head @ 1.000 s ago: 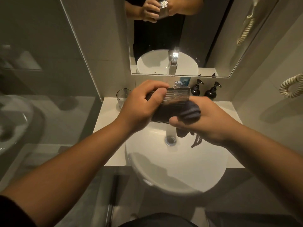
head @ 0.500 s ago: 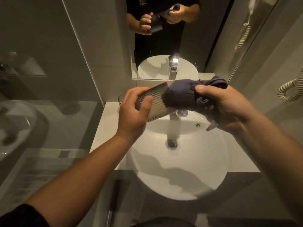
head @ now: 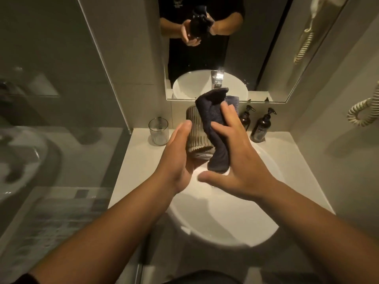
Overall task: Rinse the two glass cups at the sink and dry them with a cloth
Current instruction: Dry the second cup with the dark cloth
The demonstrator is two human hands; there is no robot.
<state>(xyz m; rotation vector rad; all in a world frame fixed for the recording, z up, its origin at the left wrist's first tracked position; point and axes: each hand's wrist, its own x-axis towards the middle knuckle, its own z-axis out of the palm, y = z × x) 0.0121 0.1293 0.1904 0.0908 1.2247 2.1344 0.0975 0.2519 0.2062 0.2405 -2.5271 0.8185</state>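
Note:
A ribbed glass cup (head: pixel 195 133) stands upright in my left hand (head: pixel 177 158), above the white sink basin (head: pixel 225 218). My left palm cups its base and left side. My right hand (head: pixel 240 160) presses a dark blue cloth (head: pixel 213 124) flat against the cup's right side, fingers spread. The cloth drapes from above the rim down past the base. A second ribbed glass cup (head: pixel 158 131) stands on the white counter (head: pixel 141 160) at the back left, apart from both hands.
Two dark pump bottles (head: pixel 263 126) stand on the counter at the back right, beside the wall. A mirror (head: pixel 225 48) hangs behind the basin. A glass partition (head: pixel 61 119) borders the counter on the left. A coiled cord (head: pixel 363 113) hangs on the right wall.
The cup has turned from lying sideways to upright in my left hand. My right hand has opened flat and brought the cloth from the cup's mouth onto its outer right side.

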